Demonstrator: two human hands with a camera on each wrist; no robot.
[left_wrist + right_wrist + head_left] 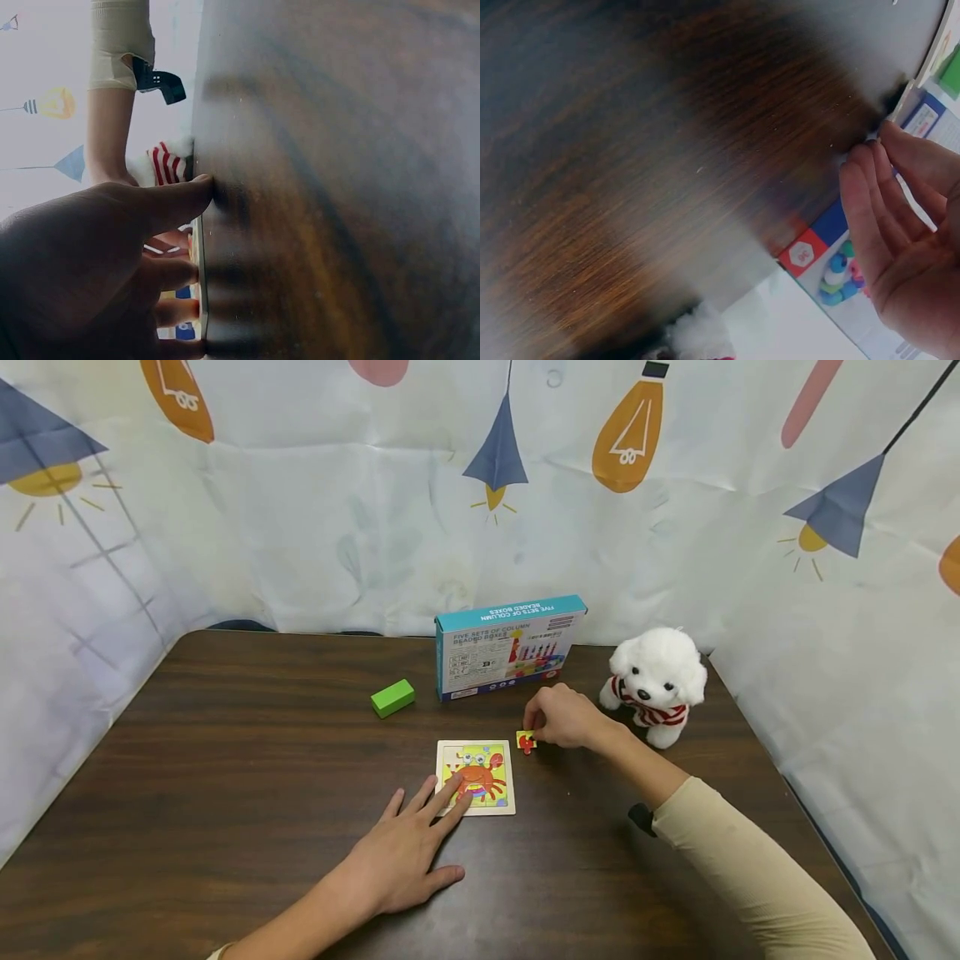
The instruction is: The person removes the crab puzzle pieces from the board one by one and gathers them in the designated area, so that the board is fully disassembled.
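A small crab jigsaw puzzle (491,750) in a pale wooden frame lies on the dark table. My left hand (401,856) is spread flat, its fingertips resting on the puzzle's lower left part and the thumb out to the side on the table. To the right of the frame is a red and yellow puzzle piece (522,740). My right hand (566,717) pinches this piece at its right edge, low over the table. In the right wrist view the thumb and fingertips of the right hand (904,195) meet close to the tabletop, and the piece is hidden behind them.
A blue and white bead-toy box (510,652) stands upright behind the right hand. Left of it lies a green block (393,698). A white plush dog (658,681) with a red striped scarf sits at the table's back right, close to the right forearm. A printed curtain (315,527) hangs behind the table.
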